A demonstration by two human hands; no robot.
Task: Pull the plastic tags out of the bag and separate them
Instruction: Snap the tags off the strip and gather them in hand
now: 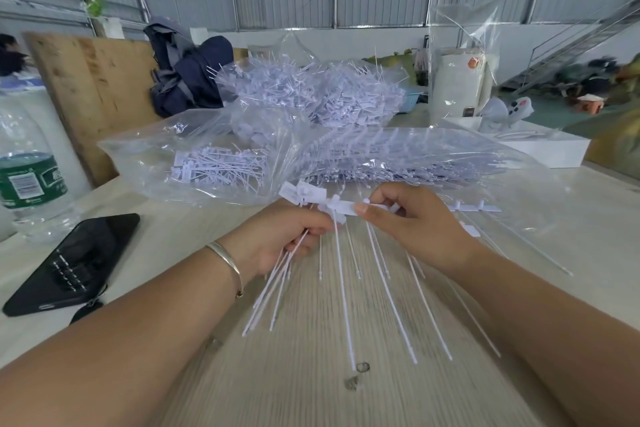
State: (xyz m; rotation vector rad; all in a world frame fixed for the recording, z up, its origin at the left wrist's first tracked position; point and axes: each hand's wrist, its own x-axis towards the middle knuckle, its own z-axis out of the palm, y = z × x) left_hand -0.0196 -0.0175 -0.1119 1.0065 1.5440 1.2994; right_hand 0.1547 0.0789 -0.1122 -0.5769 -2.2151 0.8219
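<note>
Above the wooden table [311, 374], my left hand [287, 239] grips a small bunch of separated white plastic tags [277, 284], their thin tails fanning down and left. My right hand [412, 222] pinches the runner of a strip of joined tags [349, 208], whose long tails [381, 288] hang toward me. Both hands meet at the strip's left end. Just behind them lies a clear bag of tag strips [398, 159]; another clear bag [207, 163] to its left holds fewer tags.
A heap of loose tags in plastic [311, 94] sits further back. A black phone [76, 263] and a water bottle [27, 170] are on the left. A white box [540, 146] stands at the right, a dark backpack [190, 76] behind.
</note>
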